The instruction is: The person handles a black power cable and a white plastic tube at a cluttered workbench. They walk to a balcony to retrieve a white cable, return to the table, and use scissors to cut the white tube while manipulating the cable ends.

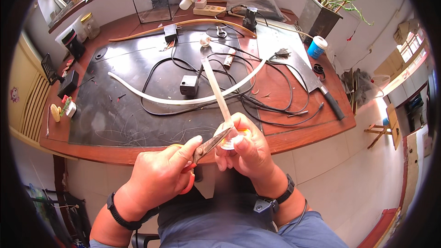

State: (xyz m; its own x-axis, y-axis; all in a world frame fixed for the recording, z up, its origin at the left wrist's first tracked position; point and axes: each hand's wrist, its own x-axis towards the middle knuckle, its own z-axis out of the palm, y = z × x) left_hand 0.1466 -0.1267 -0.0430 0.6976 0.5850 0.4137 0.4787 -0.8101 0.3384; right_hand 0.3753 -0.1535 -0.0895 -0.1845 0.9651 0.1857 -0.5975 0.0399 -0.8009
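Observation:
My left hand [158,170] is closed round the red handles of a pair of scissors [207,150]. Their dark, worn blades point up and to the right, meeting the lower part of a pale translucent tube [215,87]. Closed fingers of my right hand [255,152] pinch a clear plastic fitting [227,143] at the tube's near end. From there the tube rises away over the desk. Whether the blades cut into it or only touch it, I cannot tell. A bit of orange shows behind the fitting, mostly covered by my fingers.
On the wooden desk [303,131] lie a white hose [183,101], tangled black cables [147,89], a small black pump [189,85] and a cleaver [317,82] near the right edge. A blue cup [317,47], a potted plant [319,16] and a glass tank [149,0] stand farther back.

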